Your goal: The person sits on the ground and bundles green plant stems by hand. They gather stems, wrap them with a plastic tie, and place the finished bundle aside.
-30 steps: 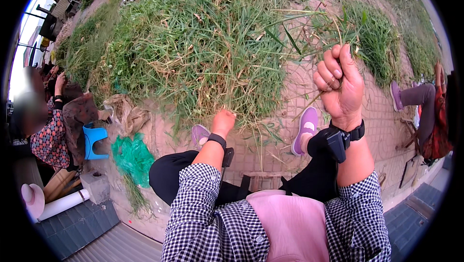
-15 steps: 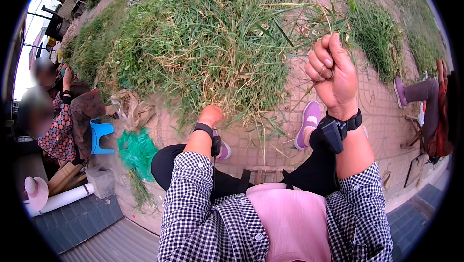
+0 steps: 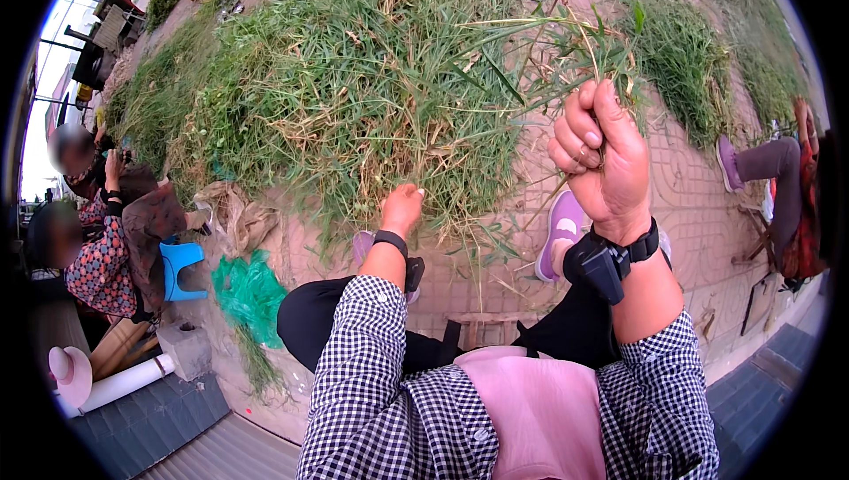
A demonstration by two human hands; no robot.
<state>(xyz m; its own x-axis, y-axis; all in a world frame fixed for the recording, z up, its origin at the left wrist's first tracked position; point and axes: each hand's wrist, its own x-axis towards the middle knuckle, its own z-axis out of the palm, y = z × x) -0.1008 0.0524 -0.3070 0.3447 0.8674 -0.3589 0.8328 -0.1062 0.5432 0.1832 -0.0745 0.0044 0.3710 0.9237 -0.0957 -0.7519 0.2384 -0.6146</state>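
A large loose heap of cut green and straw-coloured grass [image 3: 354,99] spreads over the paving in front of me. My right hand [image 3: 606,157] is raised at the right of the heap, closed round several long grass stalks [image 3: 591,42] whose leafy parts stick out above the fist. Low at the heap's near edge, my left hand [image 3: 402,208] is closed, its fingers curled toward the grass. What it holds, if anything, is hidden.
A smaller grass pile [image 3: 681,60] lies to the right. At left are a green plastic bag [image 3: 250,290], a brown sack [image 3: 237,219] and a blue stool [image 3: 181,269] by two seated people. Another person's leg [image 3: 768,164] shows at far right. My purple shoes [image 3: 560,232] stand on the paving.
My left hand has moved slightly right along the heap's near edge, its fingers and thumb now showing more. My right hand has come down a little, still gripping the stalks.
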